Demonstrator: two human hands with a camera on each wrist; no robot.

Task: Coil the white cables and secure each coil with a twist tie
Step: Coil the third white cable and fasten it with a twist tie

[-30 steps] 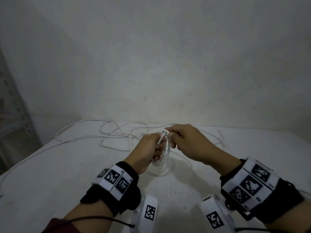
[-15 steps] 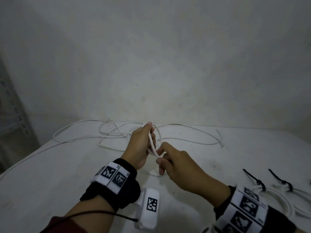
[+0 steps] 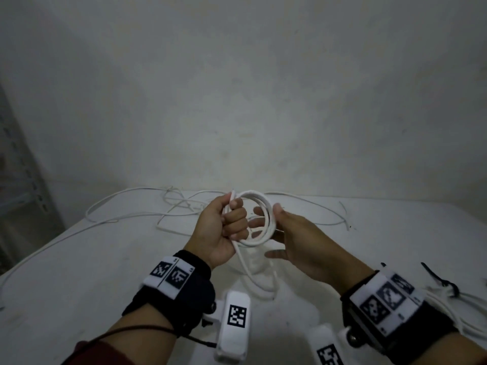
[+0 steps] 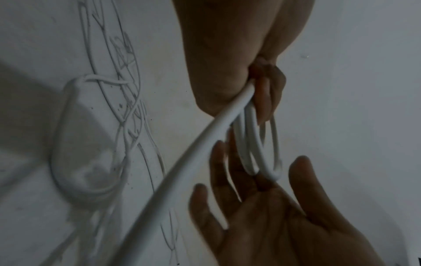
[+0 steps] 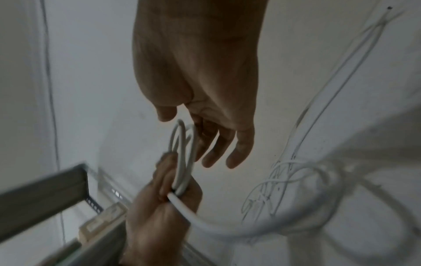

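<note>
My left hand grips one side of a small coil of white cable, held upright above the table. The cable's free tail drops from that fist to the tabletop. My right hand is open, its straight fingers passing behind the coil's right side and its thumb at the rim. In the left wrist view the coil hangs from the left hand above the open right palm. The right wrist view shows the right hand spread beside the coil.
Loose white cables lie tangled across the back of the table. At the right edge lie coiled cables bound with black twist ties. A metal shelf stands left of the table. A bare wall rises behind.
My right hand has let go of the cable it pinched below the left hand and now lies open against the coil. The coil shows as round loops in my left hand.
</note>
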